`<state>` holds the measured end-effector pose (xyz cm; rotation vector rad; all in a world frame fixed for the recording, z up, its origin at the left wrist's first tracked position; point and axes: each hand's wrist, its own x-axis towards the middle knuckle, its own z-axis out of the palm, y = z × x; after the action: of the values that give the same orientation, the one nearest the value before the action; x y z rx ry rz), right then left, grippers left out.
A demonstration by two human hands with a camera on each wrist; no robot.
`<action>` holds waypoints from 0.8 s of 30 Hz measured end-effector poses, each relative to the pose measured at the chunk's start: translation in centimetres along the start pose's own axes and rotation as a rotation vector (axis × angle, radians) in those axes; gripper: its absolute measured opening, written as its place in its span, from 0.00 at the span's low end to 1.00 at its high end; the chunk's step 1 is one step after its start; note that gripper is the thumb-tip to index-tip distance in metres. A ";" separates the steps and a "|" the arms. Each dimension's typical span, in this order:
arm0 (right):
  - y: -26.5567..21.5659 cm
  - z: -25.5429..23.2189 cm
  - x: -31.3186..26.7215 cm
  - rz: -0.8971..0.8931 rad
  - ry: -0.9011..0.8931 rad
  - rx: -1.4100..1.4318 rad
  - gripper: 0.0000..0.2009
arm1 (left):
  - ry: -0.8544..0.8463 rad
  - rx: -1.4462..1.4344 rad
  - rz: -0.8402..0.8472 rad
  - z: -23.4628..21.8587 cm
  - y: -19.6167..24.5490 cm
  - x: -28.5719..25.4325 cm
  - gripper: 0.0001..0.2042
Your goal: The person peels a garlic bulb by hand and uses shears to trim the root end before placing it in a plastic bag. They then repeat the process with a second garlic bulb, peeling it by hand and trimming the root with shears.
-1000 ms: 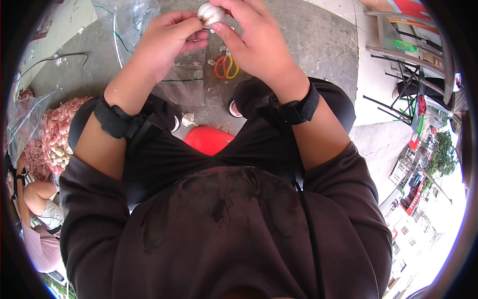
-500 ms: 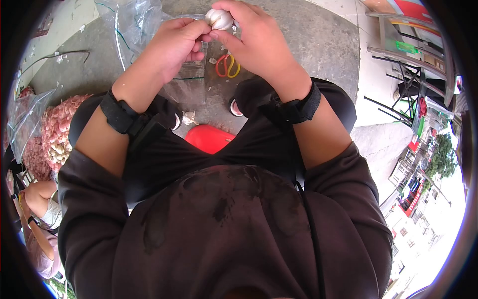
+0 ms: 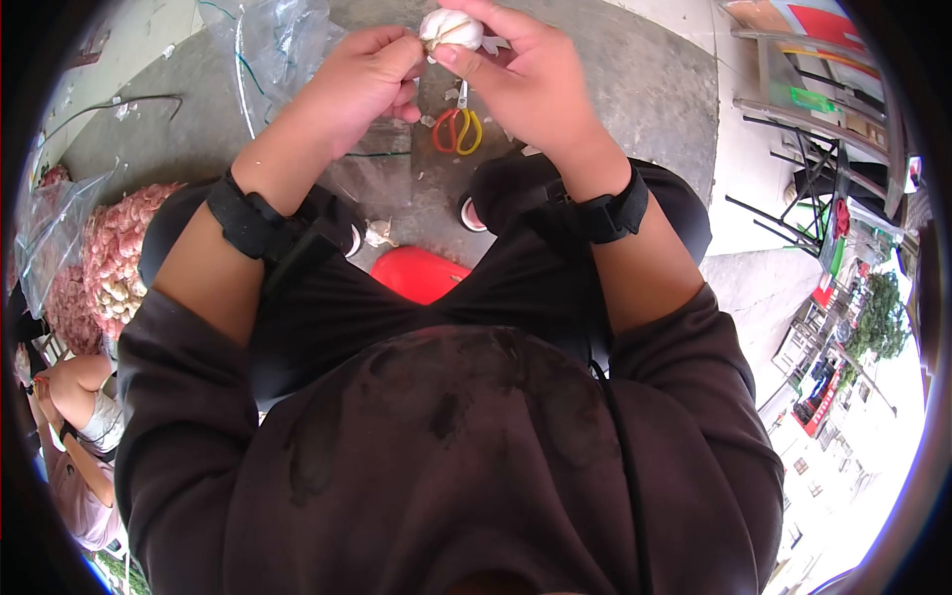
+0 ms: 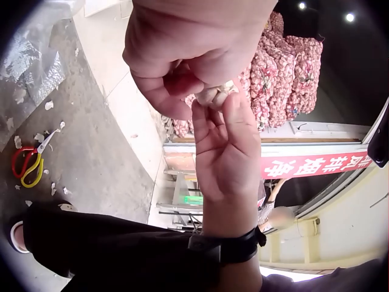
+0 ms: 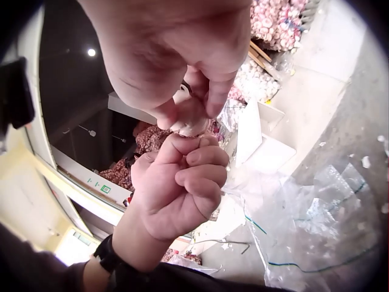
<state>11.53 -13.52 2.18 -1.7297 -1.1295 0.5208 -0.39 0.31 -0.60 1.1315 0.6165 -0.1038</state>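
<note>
Garlic bulb [image 3: 452, 30], clamped in right grip [image 3: 534, 74], left grip [image 3: 363, 81] pinching its edge

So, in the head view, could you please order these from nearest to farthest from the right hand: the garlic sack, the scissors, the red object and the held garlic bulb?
From the right hand:
1. Garlic bulb: in its fingers.
2. Scissors: on the floor below the hands.
3. Red object: between the legs.
4. Garlic sack: beyond the left knee.

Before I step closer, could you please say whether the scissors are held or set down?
On the floor: the scissors lie there, with left hand and right hand on the garlic bulb.
</note>
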 end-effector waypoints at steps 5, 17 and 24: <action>2.4 0.7 0.2 0.116 -0.051 0.597 0.20 | 0.067 -0.002 0.189 0.7 0.2 -0.4 0.12; 1.4 -0.2 0.1 0.237 -0.087 0.792 0.18 | -0.066 -0.182 0.289 -0.3 1.1 -0.7 0.20; 0.1 0.3 -0.2 0.018 0.071 0.378 0.12 | -0.019 0.018 0.452 -0.4 0.3 0.1 0.15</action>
<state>11.31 -13.55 1.91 -1.4191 -0.8990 0.6346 -0.42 0.80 -0.53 1.2601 0.3314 0.2678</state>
